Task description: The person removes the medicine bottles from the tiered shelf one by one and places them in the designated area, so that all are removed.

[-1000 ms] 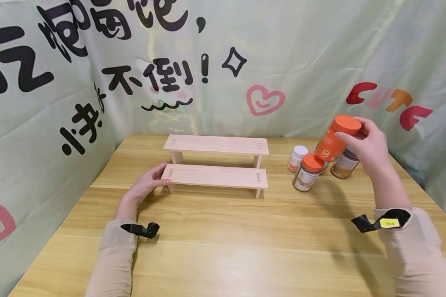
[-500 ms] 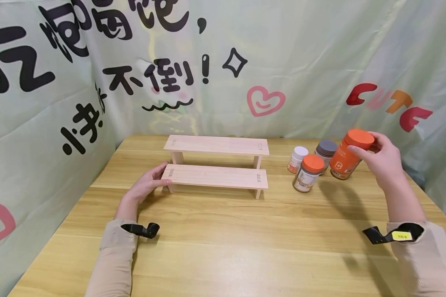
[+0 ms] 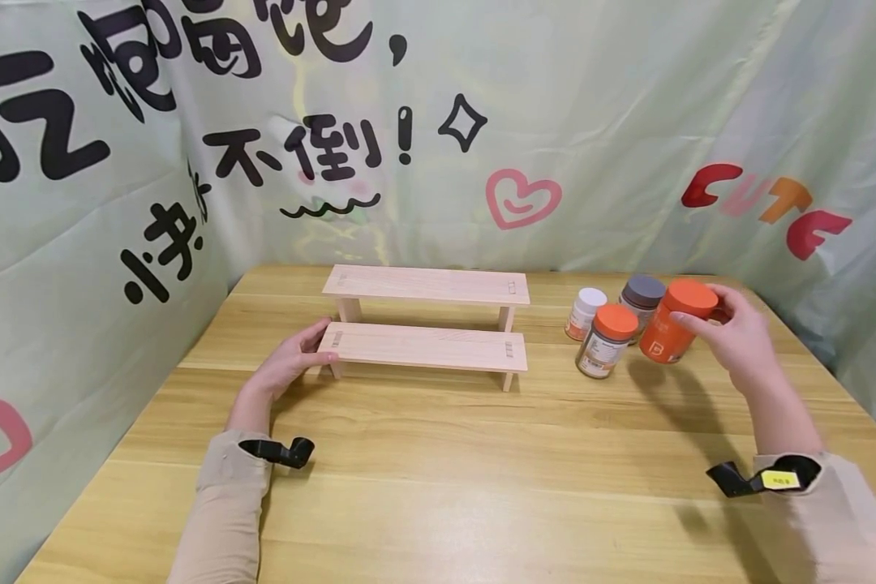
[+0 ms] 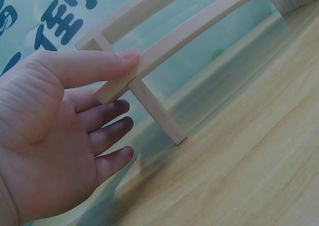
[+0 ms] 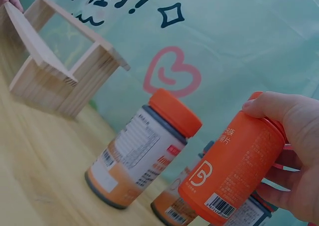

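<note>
My left hand (image 3: 292, 361) holds the left end of a two-tier wooden shelf (image 3: 423, 345) on the table, its thumb on the lower board (image 4: 164, 46) and the other fingers behind and below. My right hand (image 3: 737, 328) grips an orange bottle (image 3: 673, 324) near its orange lid, thumb on the near side. The bottle leans slightly; I cannot tell whether its base touches the table. Beside it stand a bottle with an orange lid and white label (image 3: 604, 345), a grey-lidded bottle (image 3: 642, 296) and a small white-capped bottle (image 3: 586, 312). Another bottle (image 5: 249, 213) is mostly hidden behind the held one.
The wooden table (image 3: 438, 470) stretches in front of the shelf and bottles. A printed cloth (image 3: 591, 105) hangs along its back and sides. The upper board (image 3: 427, 284) of the shelf sits behind and above the lower one.
The right hand has lowered the orange bottle and shifted it slightly right, bringing it more upright. The grey lid has come into view. The left hand stays put.
</note>
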A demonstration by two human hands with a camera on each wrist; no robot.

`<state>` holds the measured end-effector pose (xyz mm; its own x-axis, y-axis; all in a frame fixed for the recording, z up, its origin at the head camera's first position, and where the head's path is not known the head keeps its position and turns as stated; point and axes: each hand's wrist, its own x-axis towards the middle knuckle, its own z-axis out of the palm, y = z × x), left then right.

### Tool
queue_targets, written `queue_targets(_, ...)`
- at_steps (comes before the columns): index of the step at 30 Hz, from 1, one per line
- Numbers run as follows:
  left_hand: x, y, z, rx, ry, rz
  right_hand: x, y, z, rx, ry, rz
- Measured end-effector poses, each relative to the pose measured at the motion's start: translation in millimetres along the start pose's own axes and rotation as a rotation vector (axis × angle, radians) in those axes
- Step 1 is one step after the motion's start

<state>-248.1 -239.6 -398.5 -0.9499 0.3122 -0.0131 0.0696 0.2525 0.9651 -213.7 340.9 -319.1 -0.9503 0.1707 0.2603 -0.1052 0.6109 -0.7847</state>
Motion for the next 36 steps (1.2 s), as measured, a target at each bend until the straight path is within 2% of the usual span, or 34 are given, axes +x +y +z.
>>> queue_targets(20, 0.3, 5.1, 2.7, -0.003, -0.003, 0.005, -10.2, 23.1, 16.7, -0.052, -0.139, 0.049)
queue_targets(29, 1.9, 6.5, 4.6, 0.008, -0.001, -0.001, -11.1, 25.2, 14.9, -0.062, -0.151, 0.060)
queue_targets(36, 1.4, 8.4, 4.1, 0.029, -0.002, -0.005, -9.5, 28.9, 8.3, -0.031, -0.168, 0.019)
